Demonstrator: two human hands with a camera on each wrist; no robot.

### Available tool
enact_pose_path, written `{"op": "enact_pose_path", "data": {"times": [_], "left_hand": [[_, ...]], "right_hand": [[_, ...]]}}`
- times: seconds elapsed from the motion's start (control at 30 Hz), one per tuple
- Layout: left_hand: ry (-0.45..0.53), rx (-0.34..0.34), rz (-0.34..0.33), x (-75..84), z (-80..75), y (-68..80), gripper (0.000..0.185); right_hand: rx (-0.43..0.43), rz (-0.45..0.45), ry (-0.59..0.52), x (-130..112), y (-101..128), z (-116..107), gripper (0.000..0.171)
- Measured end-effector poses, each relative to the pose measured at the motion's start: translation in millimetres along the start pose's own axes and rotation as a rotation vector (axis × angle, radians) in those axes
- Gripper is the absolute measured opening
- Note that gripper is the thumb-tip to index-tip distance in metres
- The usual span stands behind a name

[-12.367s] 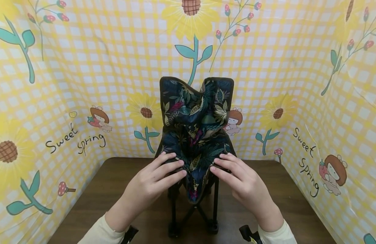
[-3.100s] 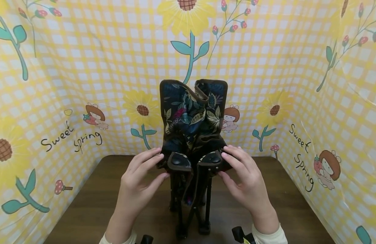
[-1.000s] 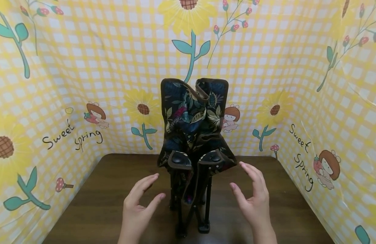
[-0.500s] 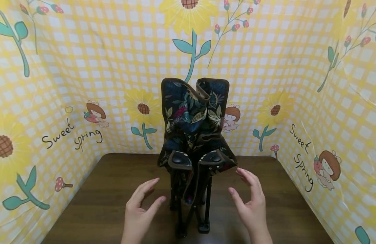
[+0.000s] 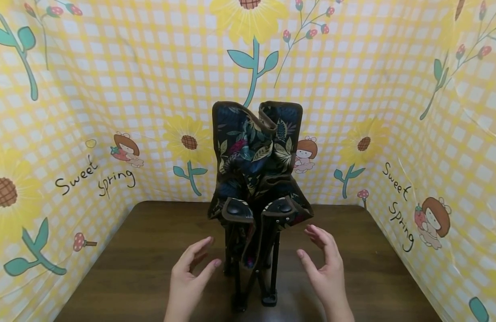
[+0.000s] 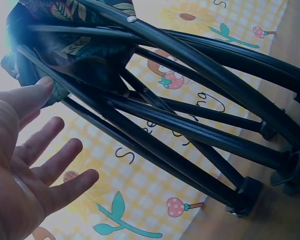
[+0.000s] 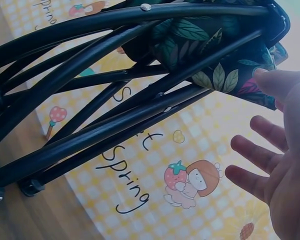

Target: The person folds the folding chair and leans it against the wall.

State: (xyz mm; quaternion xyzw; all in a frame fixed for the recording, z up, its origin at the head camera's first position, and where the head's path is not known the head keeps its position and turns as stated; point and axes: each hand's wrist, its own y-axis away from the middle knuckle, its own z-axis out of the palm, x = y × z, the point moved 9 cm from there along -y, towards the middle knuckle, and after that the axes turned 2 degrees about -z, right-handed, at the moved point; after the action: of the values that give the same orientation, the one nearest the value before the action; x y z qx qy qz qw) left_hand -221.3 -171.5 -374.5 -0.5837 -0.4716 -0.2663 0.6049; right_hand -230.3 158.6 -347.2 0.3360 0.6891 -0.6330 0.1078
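Adjusting the folding chair (image 5: 254, 158) looks to be the step in hand. It stands part-folded, upright, table (image 5: 147, 243) beneath. My left hand (image 5: 187, 279) and right hand (image 5: 327, 275) flank it, relaxed, empty. Next move probably calls for gripping both sides.

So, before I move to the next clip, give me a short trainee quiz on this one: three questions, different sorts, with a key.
1. Open question: What are the left hand and the right hand holding?

2. Multiple choice: Which print covers the folding chair?
A. Stripes
B. Leaves
C. Polka dots

3. True or false: The chair's feet stand on a checked cloth.

Key:
1. Nothing; both have relaxed fingers in front of the chair.
2. B.
3. False; they stand on the brown table.
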Motion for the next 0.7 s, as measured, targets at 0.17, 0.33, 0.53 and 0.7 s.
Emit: {"op": "enact_pose_path", "data": {"times": [0.17,0.33,0.53,0.7], "left_hand": [[0.021,0.004,-0.028,-5.7,3.7,1.2,0.052],[0.029,-0.016,-0.087,-18.8,9.6,2.2,0.052],[-0.007,-0.036,-0.146,-31.4,14.9,4.3,0.05],[-0.011,-0.063,-0.201,-40.3,19.6,6.7,0.048]], "right_hand": [[-0.02,0.069,-0.015,5,4,4,0.071],[-0.038,0.169,-0.034,14,8,8,0.067],[-0.052,0.266,-0.073,26,14,12,0.061],[-0.058,0.296,-0.098,32,17,16,0.059]]}}
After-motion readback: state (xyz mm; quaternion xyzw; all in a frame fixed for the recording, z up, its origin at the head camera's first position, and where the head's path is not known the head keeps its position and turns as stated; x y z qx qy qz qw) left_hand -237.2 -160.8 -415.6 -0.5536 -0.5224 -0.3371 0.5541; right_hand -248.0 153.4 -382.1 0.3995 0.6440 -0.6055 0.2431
